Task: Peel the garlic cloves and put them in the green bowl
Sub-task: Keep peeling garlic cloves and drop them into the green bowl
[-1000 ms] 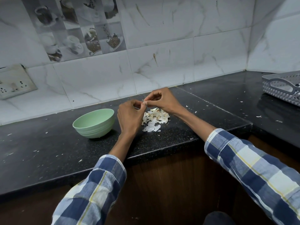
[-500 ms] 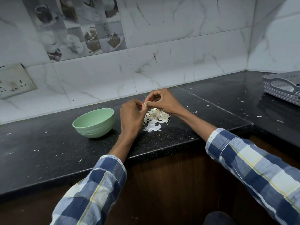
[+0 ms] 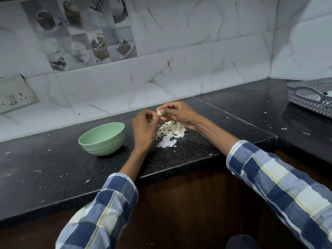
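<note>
Both hands, the left hand (image 3: pixel 144 127) and the right hand (image 3: pixel 177 113), pinch one clove (image 3: pixel 159 112) above the peels (image 3: pixel 169 133), right of the bowl (image 3: pixel 102 139); it looks small, light and slippery, so better to hold its ends

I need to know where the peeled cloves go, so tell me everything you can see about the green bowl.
The green bowl is pale mint, round and deep, with ridged rings around its lower wall; it looks like matte plastic. It stands upright on the black speckled counter, to the left of the left hand and the pile of garlic skins. Nothing touches it. The part of its inside that shows holds nothing.
</note>
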Demonstrator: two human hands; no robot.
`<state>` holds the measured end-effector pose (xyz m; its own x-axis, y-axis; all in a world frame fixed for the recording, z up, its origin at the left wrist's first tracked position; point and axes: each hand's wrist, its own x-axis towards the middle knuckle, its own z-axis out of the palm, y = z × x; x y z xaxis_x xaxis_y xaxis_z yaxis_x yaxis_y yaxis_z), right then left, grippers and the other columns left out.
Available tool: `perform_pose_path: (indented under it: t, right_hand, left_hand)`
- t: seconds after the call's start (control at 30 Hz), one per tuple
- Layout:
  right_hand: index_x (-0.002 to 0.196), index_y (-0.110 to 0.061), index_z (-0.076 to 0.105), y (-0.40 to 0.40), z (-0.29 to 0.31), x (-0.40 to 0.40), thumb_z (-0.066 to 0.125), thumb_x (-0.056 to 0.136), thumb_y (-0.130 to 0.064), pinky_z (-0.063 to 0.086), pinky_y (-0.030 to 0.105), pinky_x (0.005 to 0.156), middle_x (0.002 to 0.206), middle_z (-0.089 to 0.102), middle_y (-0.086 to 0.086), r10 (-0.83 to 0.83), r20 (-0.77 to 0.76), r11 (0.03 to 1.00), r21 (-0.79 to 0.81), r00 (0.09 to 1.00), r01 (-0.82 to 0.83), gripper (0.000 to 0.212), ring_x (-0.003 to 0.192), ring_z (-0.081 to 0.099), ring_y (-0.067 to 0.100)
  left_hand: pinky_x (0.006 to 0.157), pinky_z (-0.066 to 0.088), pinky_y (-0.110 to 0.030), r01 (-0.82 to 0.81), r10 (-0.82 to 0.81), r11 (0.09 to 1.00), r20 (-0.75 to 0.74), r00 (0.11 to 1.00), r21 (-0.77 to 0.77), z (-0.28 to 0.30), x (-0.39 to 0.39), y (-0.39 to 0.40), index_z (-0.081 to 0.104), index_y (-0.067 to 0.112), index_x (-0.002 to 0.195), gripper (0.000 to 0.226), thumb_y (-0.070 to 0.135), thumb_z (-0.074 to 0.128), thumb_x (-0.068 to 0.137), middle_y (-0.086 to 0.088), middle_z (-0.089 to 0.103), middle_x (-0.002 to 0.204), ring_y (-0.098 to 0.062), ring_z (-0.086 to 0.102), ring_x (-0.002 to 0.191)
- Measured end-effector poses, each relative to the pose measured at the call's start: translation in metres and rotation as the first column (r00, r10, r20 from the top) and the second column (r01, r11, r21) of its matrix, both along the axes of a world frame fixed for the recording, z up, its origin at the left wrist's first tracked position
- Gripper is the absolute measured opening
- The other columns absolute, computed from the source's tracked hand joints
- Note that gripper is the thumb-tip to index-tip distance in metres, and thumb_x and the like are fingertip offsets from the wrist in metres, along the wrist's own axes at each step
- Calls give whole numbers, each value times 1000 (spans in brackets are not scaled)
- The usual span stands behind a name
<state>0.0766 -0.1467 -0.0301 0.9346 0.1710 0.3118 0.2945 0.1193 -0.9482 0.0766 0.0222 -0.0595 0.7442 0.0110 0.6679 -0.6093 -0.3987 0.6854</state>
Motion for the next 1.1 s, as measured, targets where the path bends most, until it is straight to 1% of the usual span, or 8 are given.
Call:
perform_pose_path:
  t: [0.07,0.27,0.4,0.53,0.7,0.83,1.0,1.1]
  right_hand:
    - [120,14,67,0,0,0,73,90,3,61,22,77,101,77,13,15,-4,1000,13,1000,-15,33,86,74,19]
    - [114,9,69,-1,0,1,70,91,6,61,23,79,104,73,18,31,-37,999,37,999,-29,23,91,73,22]
    - [107,4,69,-2,1,3,68,92,7,62,24,81,100,72,15,58,-100,995,84,993,-49,15,92,71,20]
    - [108,4,69,-2,1,2,71,91,5,61,24,79,100,74,14,48,-111,996,75,993,-39,17,91,72,20]
    - [114,9,67,-2,2,1,71,91,4,62,25,79,105,73,12,12,-129,997,80,992,-1,24,87,73,22]
    - [115,8,67,-2,1,0,72,91,5,63,27,82,98,72,13,-19,-91,999,37,996,22,25,82,73,18]
    - [115,9,69,-4,-2,0,74,87,8,60,22,80,104,72,15,-121,30,989,-79,992,123,28,91,70,17]
    - [110,7,72,-4,-5,1,78,87,2,60,25,82,103,73,18,-162,129,970,-161,978,182,24,90,69,15]
  left_hand:
    - [55,57,-25,2,-2,1000,-6,1000,-10,0,-1,0,63,27,87,16,23,68,101,7,71,77,-6,71,60]
    - [67,64,-47,43,-42,999,-56,998,19,-1,-1,-1,63,18,96,10,25,62,104,3,72,80,-9,71,61]
    - [71,61,-52,29,-27,997,-26,999,68,-3,-1,-1,61,26,95,12,31,58,105,7,72,82,-11,71,66]
    - [74,59,-51,-119,113,976,45,993,181,-6,-1,1,57,33,93,14,41,52,104,9,69,87,-13,70,75]
    - [78,58,-50,-198,193,968,48,980,153,-7,3,4,59,29,95,18,40,49,105,9,70,88,-16,70,77]
    - [76,55,-44,-255,234,928,107,966,271,-10,7,7,65,24,89,39,52,46,109,5,67,91,-19,65,80]
    - [71,52,-34,-240,215,921,114,970,308,-10,7,7,65,31,95,17,42,78,92,14,66,95,-8,66,81]
    - [74,57,-37,-188,169,946,93,981,264,-9,4,5,62,33,102,21,41,78,90,15,67,96,0,64,79]
